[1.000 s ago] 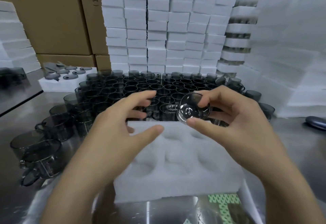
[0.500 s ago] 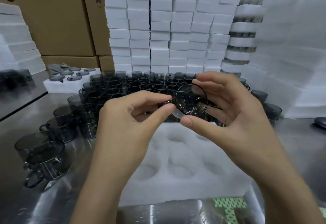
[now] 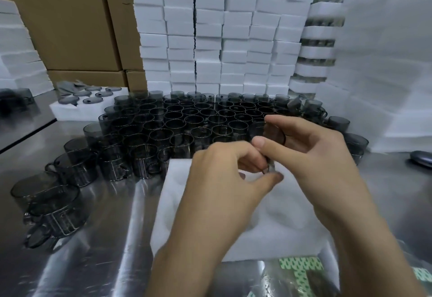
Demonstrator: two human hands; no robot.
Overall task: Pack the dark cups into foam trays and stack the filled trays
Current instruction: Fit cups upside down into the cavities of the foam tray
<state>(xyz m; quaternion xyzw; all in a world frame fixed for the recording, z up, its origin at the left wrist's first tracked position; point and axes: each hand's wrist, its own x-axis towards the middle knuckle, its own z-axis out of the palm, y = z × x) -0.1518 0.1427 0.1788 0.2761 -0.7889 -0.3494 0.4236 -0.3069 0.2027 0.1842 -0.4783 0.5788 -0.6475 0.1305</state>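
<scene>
One dark cup between left hand, right hand, above foam tray

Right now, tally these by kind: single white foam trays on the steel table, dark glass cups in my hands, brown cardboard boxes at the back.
White foam trays lying singly: 2
Dark glass cup, gripped by left hand and right hand: 1
Brown cardboard boxes: 4
Total: 7
</scene>
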